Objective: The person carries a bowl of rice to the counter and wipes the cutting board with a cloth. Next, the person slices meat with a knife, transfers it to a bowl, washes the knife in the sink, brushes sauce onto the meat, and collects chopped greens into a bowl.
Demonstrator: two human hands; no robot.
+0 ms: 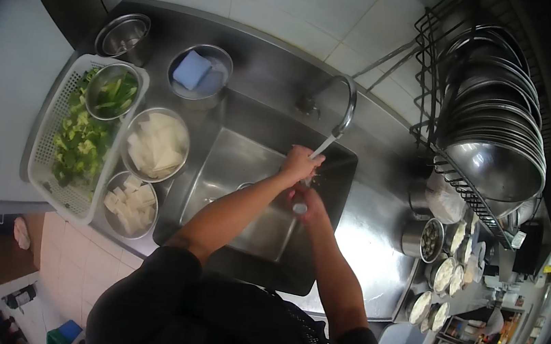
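Observation:
Both of my hands are over the metal sink (221,165), beneath the curved faucet (351,106). A stream of water (322,146) runs from the spout onto my left hand (300,165). The left fingers are curled, and what they hold, if anything, is hidden. Just below it, close to the left hand, is my right hand (310,205). It is closed around something with a pale, rounded end (299,208), too blurred to name.
Left of the sink stand a white basket (43,157) of chopped broccoli, bowls of white slices (156,147) and white chunks (128,207), and a bowl with a blue sponge (192,70). Stacked metal bowls (495,123) fill a rack at right. Several filled containers (443,274) stand beyond.

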